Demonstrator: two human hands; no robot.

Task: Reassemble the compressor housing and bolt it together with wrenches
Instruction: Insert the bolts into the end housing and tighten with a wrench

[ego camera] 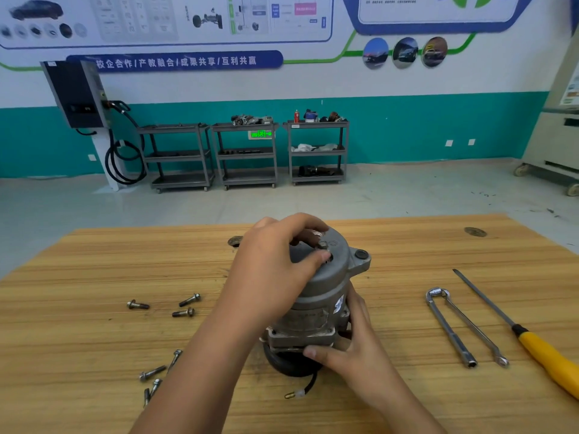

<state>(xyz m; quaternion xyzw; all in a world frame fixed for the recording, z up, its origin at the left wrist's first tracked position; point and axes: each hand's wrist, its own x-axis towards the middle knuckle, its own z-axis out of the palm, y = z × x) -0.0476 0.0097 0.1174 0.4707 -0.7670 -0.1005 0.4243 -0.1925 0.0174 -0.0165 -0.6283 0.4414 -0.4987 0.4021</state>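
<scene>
Wooden bench top point(94, 277), view from above the person's hands. Nearest the viewer, left side: four loose bolts point(152, 372) in a scattered cluster. Beside them a black lead point(310, 386) with a small terminal trails out from under the compressor housing point(319, 308). The housing stands upright at the middle of the bench, dark pulley end down and grey cast cover up. Right hand point(354, 349) grips the lower flange of the housing from the near right side, with the thumb laid across the front edge and the fingers curled behind. At the right of the bench lie a screwdriver point(545, 352) with a yellow handle, a socket wrench point(450, 330) and a slim wrench point(474, 328). The two wrenches meet at their far ends, and all three tools lie well apart from the housing and untouched. Left of the housing, three further bolts point(183, 313) lie flat. Left hand point(275, 264) reaches over the top cover, its thumb and fingertips pinched together on the head of a single bolt point(322, 244) that stands in the cover. A black plug point(361, 254) sits in the lug at the cover's right. Beyond the bench there is grey floor, then three grey tool carts point(246, 151) against a teal and white wall. A dark wall charger point(75, 95) with a coiled cable hangs at the left.
</scene>
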